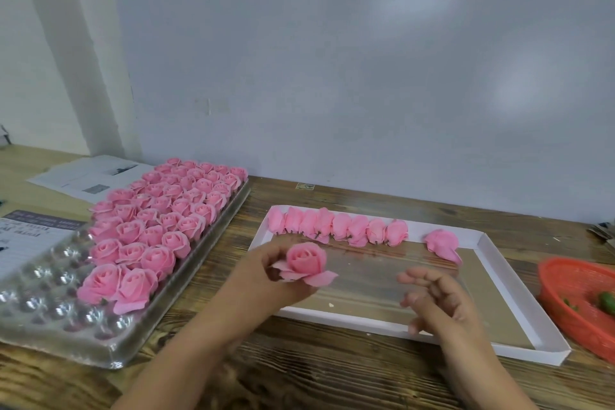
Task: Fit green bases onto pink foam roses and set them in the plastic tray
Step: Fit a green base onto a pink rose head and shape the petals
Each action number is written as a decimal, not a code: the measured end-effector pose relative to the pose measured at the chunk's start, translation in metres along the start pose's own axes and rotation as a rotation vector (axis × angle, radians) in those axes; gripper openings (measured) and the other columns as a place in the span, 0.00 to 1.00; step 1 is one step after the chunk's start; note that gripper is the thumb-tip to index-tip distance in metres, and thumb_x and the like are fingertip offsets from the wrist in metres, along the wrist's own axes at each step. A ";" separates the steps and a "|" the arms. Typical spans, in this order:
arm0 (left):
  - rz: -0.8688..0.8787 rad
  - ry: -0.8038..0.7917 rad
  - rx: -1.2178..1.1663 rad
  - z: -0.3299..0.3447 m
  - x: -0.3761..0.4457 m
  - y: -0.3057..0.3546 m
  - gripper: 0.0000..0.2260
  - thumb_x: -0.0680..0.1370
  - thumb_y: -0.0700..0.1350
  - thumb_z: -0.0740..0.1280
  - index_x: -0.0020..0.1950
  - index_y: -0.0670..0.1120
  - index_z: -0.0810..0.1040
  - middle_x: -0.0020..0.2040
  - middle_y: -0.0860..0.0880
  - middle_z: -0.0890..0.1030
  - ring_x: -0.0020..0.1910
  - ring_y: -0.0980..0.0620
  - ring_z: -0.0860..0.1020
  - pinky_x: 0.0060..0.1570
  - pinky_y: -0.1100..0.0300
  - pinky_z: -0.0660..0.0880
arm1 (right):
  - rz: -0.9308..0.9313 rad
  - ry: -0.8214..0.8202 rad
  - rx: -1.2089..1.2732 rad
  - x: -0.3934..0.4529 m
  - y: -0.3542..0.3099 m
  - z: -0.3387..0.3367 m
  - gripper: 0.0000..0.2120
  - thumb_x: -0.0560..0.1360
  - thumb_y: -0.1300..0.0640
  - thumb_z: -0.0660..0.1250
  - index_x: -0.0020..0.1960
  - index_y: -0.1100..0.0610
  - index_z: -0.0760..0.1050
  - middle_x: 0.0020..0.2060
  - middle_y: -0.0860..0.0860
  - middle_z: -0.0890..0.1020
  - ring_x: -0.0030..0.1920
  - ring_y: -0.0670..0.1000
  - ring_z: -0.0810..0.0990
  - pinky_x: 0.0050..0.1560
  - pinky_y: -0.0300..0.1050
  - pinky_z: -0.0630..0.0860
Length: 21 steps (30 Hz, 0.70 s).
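Roses fill most of the plastic tray point(139, 339) at my far left; my left hand point(266, 280) pinches one pink rose point(304, 260) over the white box point(519, 283). Inside the box: eight roses in a row point(337, 226), one loose rose point(442, 243). My right hand point(439, 299) hangs loosely curled, holding nothing, with an orange basket point(575, 289) at far right.

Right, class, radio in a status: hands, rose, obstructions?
Left hand holds rose. Right hand open, empty. Tray part filled. Nothing blocking.

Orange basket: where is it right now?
In the head view the orange basket sits at the far right edge of the wooden table, just right of the white box, partly cut off by the frame, beyond the right hand.
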State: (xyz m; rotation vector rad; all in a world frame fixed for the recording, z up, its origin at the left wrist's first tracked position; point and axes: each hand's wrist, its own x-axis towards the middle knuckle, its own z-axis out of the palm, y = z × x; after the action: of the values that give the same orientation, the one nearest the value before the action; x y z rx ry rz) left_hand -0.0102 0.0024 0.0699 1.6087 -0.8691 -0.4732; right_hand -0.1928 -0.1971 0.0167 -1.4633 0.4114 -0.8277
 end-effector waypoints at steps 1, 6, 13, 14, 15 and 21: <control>-0.001 0.031 0.035 -0.016 -0.007 0.002 0.21 0.60 0.58 0.80 0.51 0.60 0.84 0.50 0.55 0.86 0.48 0.58 0.84 0.45 0.66 0.80 | -0.002 0.001 -0.004 0.000 0.000 0.000 0.15 0.75 0.74 0.64 0.55 0.58 0.78 0.49 0.52 0.85 0.39 0.47 0.80 0.28 0.40 0.76; -0.021 0.259 0.201 -0.112 -0.038 0.016 0.20 0.64 0.47 0.78 0.48 0.70 0.82 0.47 0.61 0.86 0.43 0.62 0.84 0.37 0.69 0.77 | 0.010 -0.001 -0.013 0.000 0.001 0.001 0.15 0.75 0.74 0.63 0.55 0.58 0.77 0.48 0.50 0.85 0.38 0.47 0.81 0.27 0.39 0.76; -0.147 0.693 0.233 -0.266 -0.054 -0.022 0.17 0.69 0.50 0.77 0.55 0.50 0.81 0.56 0.42 0.84 0.52 0.39 0.82 0.57 0.40 0.77 | 0.013 -0.011 -0.018 0.002 0.003 0.002 0.16 0.75 0.74 0.63 0.55 0.58 0.78 0.49 0.51 0.85 0.38 0.48 0.81 0.28 0.38 0.76; -0.184 0.715 0.249 -0.278 -0.052 -0.030 0.17 0.69 0.50 0.77 0.54 0.48 0.80 0.58 0.39 0.82 0.51 0.38 0.81 0.56 0.41 0.77 | 0.014 -0.011 -0.022 0.002 0.003 0.002 0.16 0.75 0.74 0.63 0.55 0.57 0.78 0.49 0.51 0.85 0.38 0.48 0.81 0.28 0.38 0.76; -0.220 0.727 0.247 -0.289 -0.048 -0.039 0.18 0.69 0.49 0.77 0.55 0.46 0.79 0.59 0.36 0.81 0.52 0.36 0.81 0.57 0.40 0.77 | 0.016 -0.010 -0.024 0.001 0.003 0.002 0.16 0.75 0.74 0.63 0.55 0.57 0.78 0.49 0.51 0.85 0.38 0.48 0.81 0.27 0.38 0.76; -0.330 0.668 0.320 -0.308 -0.018 -0.076 0.17 0.72 0.50 0.78 0.58 0.47 0.82 0.54 0.42 0.85 0.52 0.39 0.83 0.58 0.35 0.77 | 0.027 0.003 -0.026 0.001 0.001 0.002 0.15 0.75 0.74 0.63 0.55 0.58 0.78 0.48 0.51 0.85 0.38 0.47 0.81 0.27 0.39 0.76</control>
State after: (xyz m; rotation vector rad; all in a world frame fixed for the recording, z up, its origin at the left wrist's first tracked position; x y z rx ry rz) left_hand 0.2199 0.2212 0.0648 2.0411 -0.1746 0.0036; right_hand -0.1911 -0.1966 0.0165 -1.4776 0.4447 -0.8062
